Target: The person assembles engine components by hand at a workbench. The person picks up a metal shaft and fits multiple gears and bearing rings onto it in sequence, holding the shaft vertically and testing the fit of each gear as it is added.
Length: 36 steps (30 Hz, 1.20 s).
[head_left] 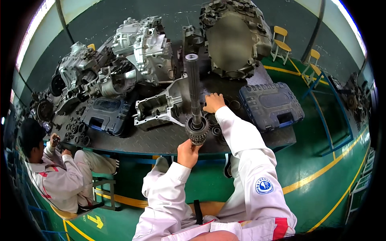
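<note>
Shaft (194, 86) upright at the near edge of a crowded counter (140, 140)

The left hand (188, 154) grips the shaft by its geared lower end, just over the counter's near edge. The right hand (214, 103) reaches past it on the right, fingers bent near small rings; whether it holds anything, I cannot tell.

The counter is dark, patterned metal plate. An open housing (156, 109) lies just left of the shaft. One case (272, 105) sits to the right, another case (106, 112) to the left, beside scattered washers (74, 130). A silver gearbox (150, 50) and a big round casing (263, 34) stand at the far side.

Yellow lines cross the green floor (305, 156). Yellow chairs (282, 45) and a blue frame (349, 124) stand right; a seated co-worker (60, 176) handles a part at left. A dark grey wall (179, 16) closes the far side.
</note>
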Tool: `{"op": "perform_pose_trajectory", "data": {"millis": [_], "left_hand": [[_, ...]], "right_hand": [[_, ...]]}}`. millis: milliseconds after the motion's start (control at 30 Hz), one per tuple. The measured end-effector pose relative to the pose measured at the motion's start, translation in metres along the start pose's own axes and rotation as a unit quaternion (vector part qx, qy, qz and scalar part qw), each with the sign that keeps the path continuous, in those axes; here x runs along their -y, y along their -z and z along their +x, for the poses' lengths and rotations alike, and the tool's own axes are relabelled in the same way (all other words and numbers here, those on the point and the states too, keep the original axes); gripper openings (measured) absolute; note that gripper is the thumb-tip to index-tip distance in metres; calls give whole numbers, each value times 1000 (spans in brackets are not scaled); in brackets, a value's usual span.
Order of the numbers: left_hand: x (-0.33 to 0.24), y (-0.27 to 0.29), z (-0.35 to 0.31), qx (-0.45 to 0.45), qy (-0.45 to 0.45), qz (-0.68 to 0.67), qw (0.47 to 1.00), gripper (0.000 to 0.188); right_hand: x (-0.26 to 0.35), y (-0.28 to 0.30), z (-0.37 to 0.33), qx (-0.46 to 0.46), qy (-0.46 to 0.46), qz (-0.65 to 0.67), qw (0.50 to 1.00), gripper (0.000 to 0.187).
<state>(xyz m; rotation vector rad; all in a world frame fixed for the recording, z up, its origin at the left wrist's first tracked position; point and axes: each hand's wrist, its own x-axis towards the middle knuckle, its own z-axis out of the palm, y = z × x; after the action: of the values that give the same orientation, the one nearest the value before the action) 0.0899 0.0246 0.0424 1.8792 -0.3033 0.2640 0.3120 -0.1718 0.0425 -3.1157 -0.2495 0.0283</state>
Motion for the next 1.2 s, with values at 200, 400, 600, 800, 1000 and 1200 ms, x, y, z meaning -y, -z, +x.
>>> {"op": "perform_pose_trajectory", "data": {"millis": [200, 400, 600, 800, 1000, 1200], "left_hand": [[-3, 3, -1, -10, -5, 12, 1000, 16], [-6, 0, 1, -12, -6, 11, 1000, 14], [-1, 2, -2, -14, -3, 0, 1000, 17], [-2, -5, 0, -36, -45, -24, 998, 16], [0, -1, -2, -34, -34, -12, 999, 18], [-6, -5, -1, -16, -10, -18, 1000, 20]], "right_hand": [[-11, 43, -11, -151, 23, 189, 970, 63], [-16, 149, -37, -194, 146, 720, 650, 44], [48, 248, -114, -194, 306, 807, 467, 55], [86, 260, -145, -248, 354, 812, 392, 64], [97, 248, -159, -244, 399, 737, 488, 73], [75, 207, -157, -210, 356, 760, 502, 70]]}}
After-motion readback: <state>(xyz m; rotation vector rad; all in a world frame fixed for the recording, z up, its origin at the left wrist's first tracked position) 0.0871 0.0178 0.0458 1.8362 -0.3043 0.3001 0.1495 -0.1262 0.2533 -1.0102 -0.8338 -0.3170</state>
